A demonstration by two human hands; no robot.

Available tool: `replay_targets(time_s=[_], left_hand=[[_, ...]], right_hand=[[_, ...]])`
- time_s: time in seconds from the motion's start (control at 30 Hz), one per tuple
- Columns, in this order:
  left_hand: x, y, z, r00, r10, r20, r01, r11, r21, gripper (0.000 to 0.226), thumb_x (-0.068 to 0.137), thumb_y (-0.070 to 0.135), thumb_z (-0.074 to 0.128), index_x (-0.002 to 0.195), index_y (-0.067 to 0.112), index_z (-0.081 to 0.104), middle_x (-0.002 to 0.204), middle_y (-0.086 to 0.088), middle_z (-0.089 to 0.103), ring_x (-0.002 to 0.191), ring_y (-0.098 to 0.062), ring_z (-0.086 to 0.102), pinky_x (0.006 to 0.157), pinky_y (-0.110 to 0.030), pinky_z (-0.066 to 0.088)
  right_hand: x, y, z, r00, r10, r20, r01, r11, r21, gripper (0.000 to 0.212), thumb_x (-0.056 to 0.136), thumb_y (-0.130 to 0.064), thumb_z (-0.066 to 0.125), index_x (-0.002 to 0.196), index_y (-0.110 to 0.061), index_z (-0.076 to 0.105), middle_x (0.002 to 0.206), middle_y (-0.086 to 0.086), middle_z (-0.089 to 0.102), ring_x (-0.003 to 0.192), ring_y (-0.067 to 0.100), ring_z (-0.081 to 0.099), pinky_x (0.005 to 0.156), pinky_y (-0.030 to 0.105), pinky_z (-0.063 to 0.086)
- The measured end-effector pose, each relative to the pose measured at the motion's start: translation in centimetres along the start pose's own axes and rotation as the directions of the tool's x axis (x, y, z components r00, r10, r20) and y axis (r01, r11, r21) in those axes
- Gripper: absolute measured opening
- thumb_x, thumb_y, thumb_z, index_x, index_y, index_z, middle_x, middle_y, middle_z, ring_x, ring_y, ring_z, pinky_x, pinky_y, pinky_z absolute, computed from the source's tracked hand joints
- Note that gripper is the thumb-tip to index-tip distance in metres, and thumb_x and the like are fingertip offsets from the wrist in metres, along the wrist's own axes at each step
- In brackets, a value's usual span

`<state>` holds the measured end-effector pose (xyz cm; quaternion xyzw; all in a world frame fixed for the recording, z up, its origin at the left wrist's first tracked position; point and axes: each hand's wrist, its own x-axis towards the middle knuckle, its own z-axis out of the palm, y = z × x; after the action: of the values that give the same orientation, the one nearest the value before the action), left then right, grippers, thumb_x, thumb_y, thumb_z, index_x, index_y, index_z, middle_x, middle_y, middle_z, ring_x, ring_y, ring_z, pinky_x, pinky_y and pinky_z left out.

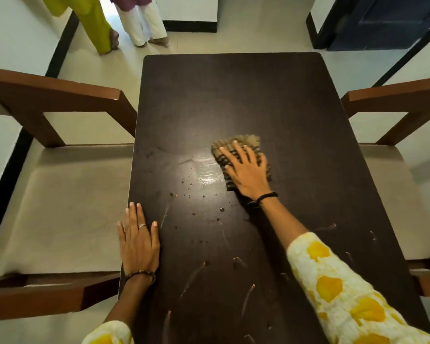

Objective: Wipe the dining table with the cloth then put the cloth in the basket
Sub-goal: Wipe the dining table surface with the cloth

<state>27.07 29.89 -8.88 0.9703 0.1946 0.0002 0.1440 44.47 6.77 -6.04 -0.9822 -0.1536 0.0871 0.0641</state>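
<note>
Right hand point(246, 170) flat on cloth point(236, 147) (bunched, lengthwise) on table point(233, 95).

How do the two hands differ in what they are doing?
The right hand presses the cloth near the table's middle; the left hand lies bare on its left edge. The left wears a ring and beaded bracelet, the right a black cord. Both lie flat with straight fingers.
</note>
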Motion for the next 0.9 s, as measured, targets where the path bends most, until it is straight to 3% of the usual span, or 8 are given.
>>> replay_targets(time_s=[0.13,0.23,0.4,0.53,0.67,0.73,0.8,0.9], left_hand=[[0.0,0.0,0.1,1.0,-0.007,0.002,0.007,1.0,0.005,0.065,0.092,0.039,0.018,0.14,-0.004,0.026,0.147,-0.021,0.028,0.136,-0.033,0.025,0.11,-0.048,0.015],[0.1,0.0,0.3,1.0,-0.002,0.006,0.002,1.0,0.012,0.061,0.093,0.035,0.02,0.14,-0.004,0.026,0.146,-0.021,0.03,0.135,-0.033,0.028,0.11,-0.046,0.017],[0.3,0.0,0.1,1.0,0.02,0.004,-0.02,1.0,0.016,0.06,0.097,0.036,0.015,0.139,-0.004,0.028,0.145,-0.022,0.032,0.133,-0.033,0.03,0.113,-0.032,-0.001],[0.2,-0.1,0.2,1.0,0.013,-0.012,-0.013,1.0,0.014,0.058,0.093,0.031,0.023,0.139,-0.004,0.028,0.145,-0.021,0.031,0.134,-0.031,0.03,0.113,-0.028,-0.004],[0.3,-0.2,0.4,1.0,0.008,-0.014,-0.008,1.0,0.017,0.059,0.093,0.032,0.022,0.139,-0.004,0.027,0.146,-0.02,0.031,0.134,-0.031,0.03,0.113,-0.031,0.001],[0.4,-0.2,0.3,1.0,0.01,-0.016,-0.01,1.0,0.004,0.058,0.097,0.035,0.016,0.139,-0.004,0.027,0.146,-0.02,0.031,0.133,-0.032,0.031,0.113,-0.03,-0.001],[0.4,-0.2,0.3,1.0,0.023,-0.014,-0.023,1.0,-0.003,0.062,0.098,0.039,0.007,0.139,-0.003,0.026,0.145,-0.02,0.032,0.133,-0.032,0.032,0.112,-0.032,0.001],[0.3,-0.1,0.3,0.999,0.021,-0.028,-0.022,1.0,-0.014,0.058,0.098,0.036,0.013,0.141,-0.002,0.021,0.147,-0.019,0.028,0.135,-0.03,0.028,0.113,-0.033,0.003]], right_hand=[[-1.5,3.0,-0.3,0.966,0.258,-0.032,-0.257,0.966,0.022,0.048,0.099,-0.041,0.029,0.146,-0.037,0.02,0.157,-0.001,0.015,0.142,0.025,0.014,0.11,0.058,0.011],[-0.6,0.3,-0.3,0.943,0.334,0.003,-0.333,0.941,0.057,0.051,0.099,-0.041,0.029,0.147,-0.037,0.013,0.158,0.002,0.005,0.143,0.03,0.007,0.109,0.062,0.006],[2.6,-7.6,0.9,0.984,0.173,0.052,-0.175,0.983,0.052,0.053,0.099,-0.042,0.026,0.148,-0.037,0.006,0.158,0.004,-0.003,0.144,0.03,0.0,0.108,0.064,0.001],[3.8,-13.8,1.5,0.996,-0.036,0.082,0.034,0.999,0.022,0.054,0.098,-0.041,0.029,0.148,-0.036,0.008,0.158,0.006,-0.001,0.144,0.031,0.003,0.107,0.065,0.001],[3.1,-11.6,1.1,0.965,-0.245,0.09,0.247,0.969,-0.02,0.052,0.098,-0.04,0.03,0.147,-0.039,0.013,0.158,0.001,0.007,0.144,0.025,0.008,0.11,0.062,0.01],[2.1,-8.2,1.1,0.985,-0.173,0.025,0.173,0.985,-0.015,0.05,0.096,-0.042,0.026,0.146,-0.041,0.017,0.158,-0.003,0.012,0.144,0.022,0.012,0.11,0.059,0.011],[1.3,-5.3,1.1,1.0,-0.005,-0.004,0.005,1.0,-0.009,0.052,0.095,-0.045,0.018,0.146,-0.039,0.017,0.158,-0.002,0.012,0.144,0.022,0.011,0.11,0.058,0.009],[1.5,-6.0,1.0,0.99,0.141,0.012,-0.141,0.99,0.003,0.054,0.094,-0.048,0.016,0.147,-0.036,0.013,0.158,0.002,0.007,0.144,0.025,0.006,0.109,0.061,0.004]])
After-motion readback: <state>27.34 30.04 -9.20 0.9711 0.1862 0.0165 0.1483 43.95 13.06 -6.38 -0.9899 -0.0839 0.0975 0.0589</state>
